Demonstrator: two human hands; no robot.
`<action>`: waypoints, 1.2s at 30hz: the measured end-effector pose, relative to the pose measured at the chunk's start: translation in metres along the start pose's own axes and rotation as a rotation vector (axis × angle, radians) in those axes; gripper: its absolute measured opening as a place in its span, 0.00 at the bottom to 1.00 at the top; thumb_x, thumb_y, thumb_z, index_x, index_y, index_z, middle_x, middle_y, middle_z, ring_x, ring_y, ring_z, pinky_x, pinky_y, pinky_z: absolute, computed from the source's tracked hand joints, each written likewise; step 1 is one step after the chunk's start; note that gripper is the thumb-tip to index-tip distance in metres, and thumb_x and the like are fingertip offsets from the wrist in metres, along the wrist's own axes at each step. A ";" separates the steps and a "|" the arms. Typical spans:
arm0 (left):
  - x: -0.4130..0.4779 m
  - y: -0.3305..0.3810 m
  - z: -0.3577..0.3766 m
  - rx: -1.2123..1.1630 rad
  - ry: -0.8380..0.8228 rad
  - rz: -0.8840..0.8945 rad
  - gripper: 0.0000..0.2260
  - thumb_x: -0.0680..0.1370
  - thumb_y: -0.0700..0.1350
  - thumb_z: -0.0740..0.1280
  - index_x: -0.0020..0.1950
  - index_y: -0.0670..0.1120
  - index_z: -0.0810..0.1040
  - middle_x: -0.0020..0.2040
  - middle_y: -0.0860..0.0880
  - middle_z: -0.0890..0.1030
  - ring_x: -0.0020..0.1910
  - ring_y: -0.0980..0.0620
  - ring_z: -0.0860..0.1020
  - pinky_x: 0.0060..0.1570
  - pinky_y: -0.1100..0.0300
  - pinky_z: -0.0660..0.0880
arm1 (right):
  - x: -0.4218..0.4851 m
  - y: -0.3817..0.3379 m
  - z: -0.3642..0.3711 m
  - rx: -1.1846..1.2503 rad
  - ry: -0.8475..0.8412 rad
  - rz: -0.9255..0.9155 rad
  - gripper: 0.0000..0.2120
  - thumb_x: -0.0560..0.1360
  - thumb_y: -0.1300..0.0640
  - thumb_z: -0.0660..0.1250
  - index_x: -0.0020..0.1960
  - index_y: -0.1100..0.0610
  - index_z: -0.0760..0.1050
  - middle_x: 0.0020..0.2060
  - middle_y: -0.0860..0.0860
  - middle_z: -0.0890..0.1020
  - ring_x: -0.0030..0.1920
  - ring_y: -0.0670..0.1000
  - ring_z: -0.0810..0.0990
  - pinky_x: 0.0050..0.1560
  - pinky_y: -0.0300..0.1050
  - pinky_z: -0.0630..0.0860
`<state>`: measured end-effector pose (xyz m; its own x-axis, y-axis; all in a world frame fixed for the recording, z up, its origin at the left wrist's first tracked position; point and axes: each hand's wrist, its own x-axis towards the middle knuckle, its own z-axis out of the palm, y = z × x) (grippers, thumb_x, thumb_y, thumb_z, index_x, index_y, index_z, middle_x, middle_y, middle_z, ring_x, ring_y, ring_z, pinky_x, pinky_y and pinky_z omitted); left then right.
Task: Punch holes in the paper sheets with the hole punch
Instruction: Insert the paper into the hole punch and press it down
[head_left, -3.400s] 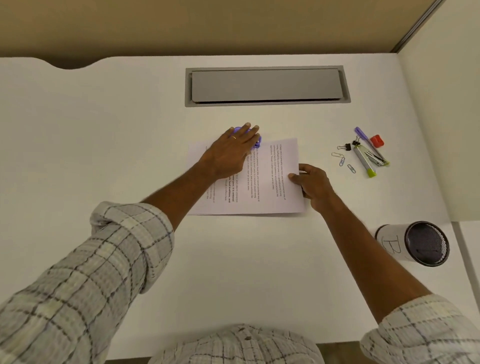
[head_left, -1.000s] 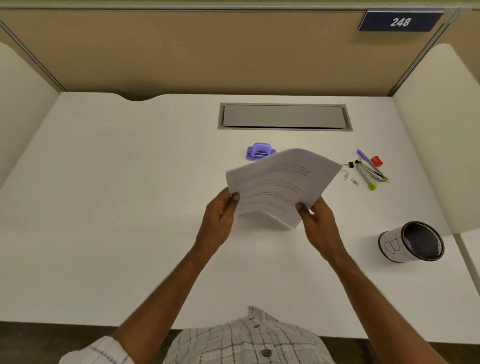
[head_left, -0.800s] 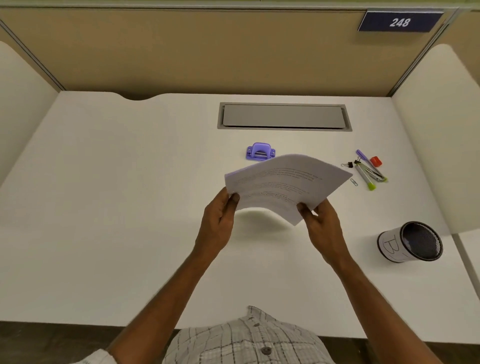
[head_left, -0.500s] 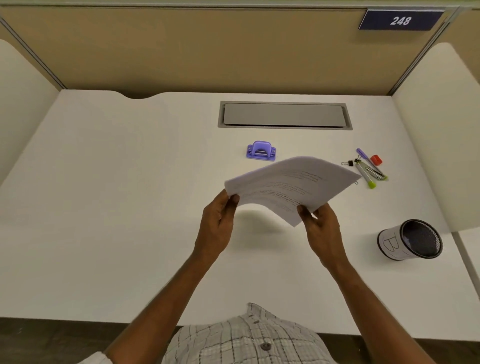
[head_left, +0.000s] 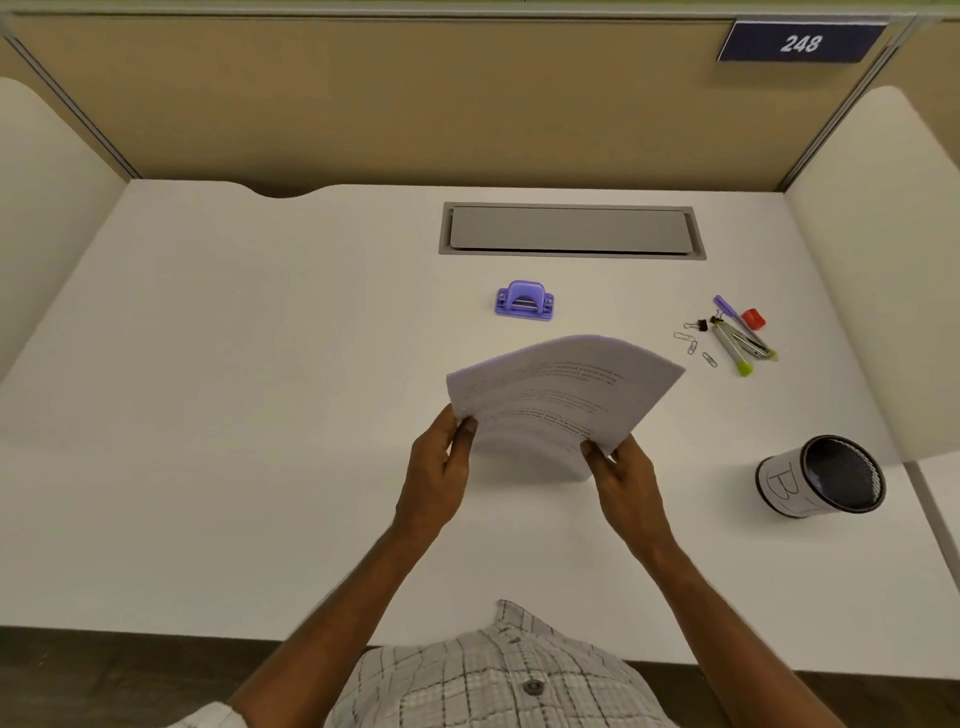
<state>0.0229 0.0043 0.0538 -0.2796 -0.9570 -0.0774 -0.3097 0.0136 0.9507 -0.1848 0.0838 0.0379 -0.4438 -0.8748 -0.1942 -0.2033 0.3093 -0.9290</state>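
Head view: sheets (head_left: 561, 389) raised off the desk (head_left: 234, 415) — left hand (head_left: 436, 467) pinches their 9 o'clock corner, right hand (head_left: 623, 478) their 5 o'clock corner; punch (head_left: 524, 300) lies apart at 12 o'clock.

The hole punch (head_left: 524, 300) sits on the desk (head_left: 234, 389) behind the held paper sheets (head_left: 561, 389).

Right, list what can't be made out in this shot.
- Head view: print on the paper sheets is too small and curved to read.
- Any punched holes: not discernible.
- Fingers of the left hand and right hand behind the sheets: hidden.
- Inside the mesh cup: too dark.
- Hole punch slot: too small.
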 end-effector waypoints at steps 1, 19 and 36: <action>0.002 0.000 0.001 0.004 0.002 0.012 0.15 0.86 0.42 0.59 0.73 0.46 0.75 0.61 0.52 0.83 0.61 0.61 0.80 0.59 0.71 0.74 | 0.002 0.000 0.000 0.007 0.008 -0.006 0.15 0.83 0.61 0.62 0.67 0.48 0.72 0.58 0.41 0.81 0.58 0.40 0.79 0.57 0.34 0.77; 0.046 0.017 -0.040 -0.137 0.309 -0.148 0.11 0.85 0.46 0.62 0.68 0.50 0.73 0.60 0.49 0.84 0.54 0.52 0.84 0.48 0.64 0.81 | 0.041 -0.047 0.038 0.016 -0.068 -0.019 0.09 0.85 0.57 0.57 0.62 0.57 0.69 0.59 0.49 0.79 0.55 0.47 0.79 0.52 0.41 0.74; 0.051 -0.104 -0.206 0.044 0.347 -0.520 0.13 0.81 0.40 0.66 0.65 0.47 0.82 0.57 0.46 0.86 0.49 0.45 0.85 0.51 0.52 0.82 | 0.035 -0.033 0.217 0.102 -0.266 0.350 0.11 0.75 0.63 0.73 0.57 0.57 0.79 0.46 0.51 0.84 0.49 0.54 0.85 0.53 0.56 0.84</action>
<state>0.2276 -0.1060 0.0131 0.2266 -0.8800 -0.4175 -0.3655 -0.4742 0.8010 -0.0040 -0.0384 -0.0064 -0.2277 -0.7939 -0.5638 0.0121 0.5766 -0.8169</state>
